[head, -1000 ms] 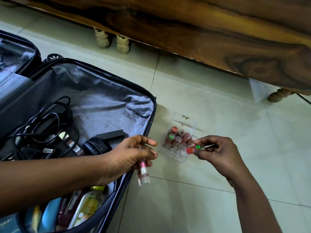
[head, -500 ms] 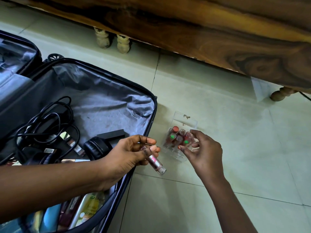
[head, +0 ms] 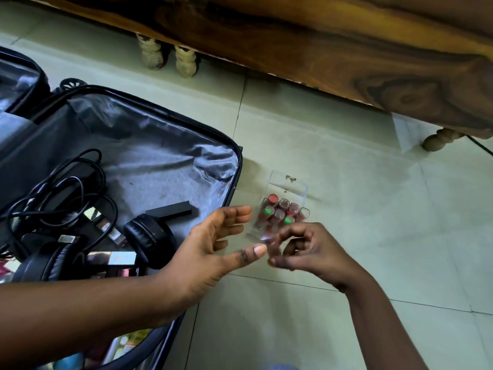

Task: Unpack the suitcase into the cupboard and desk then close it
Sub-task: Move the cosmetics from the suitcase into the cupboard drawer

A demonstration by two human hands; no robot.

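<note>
Both hands (head: pixel 213 241) (head: pixel 306 252) beside organizer (head: pixel 289 190)

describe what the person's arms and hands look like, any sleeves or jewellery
Both forearms are bare, with no sleeves in view. The left hand and right hand wear no rings, watch, bracelets or gloves. The left thumbnail is short, pale and unpainted.

Black suitcase (head: pixel 234 182), perhaps grey-lined

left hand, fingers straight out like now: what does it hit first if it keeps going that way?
Most likely the clear organizer box of lipsticks on the floor. The open left hand points its fingers right, toward the box's near side. Depth is unclear from this one view; it may pass above it.
</note>
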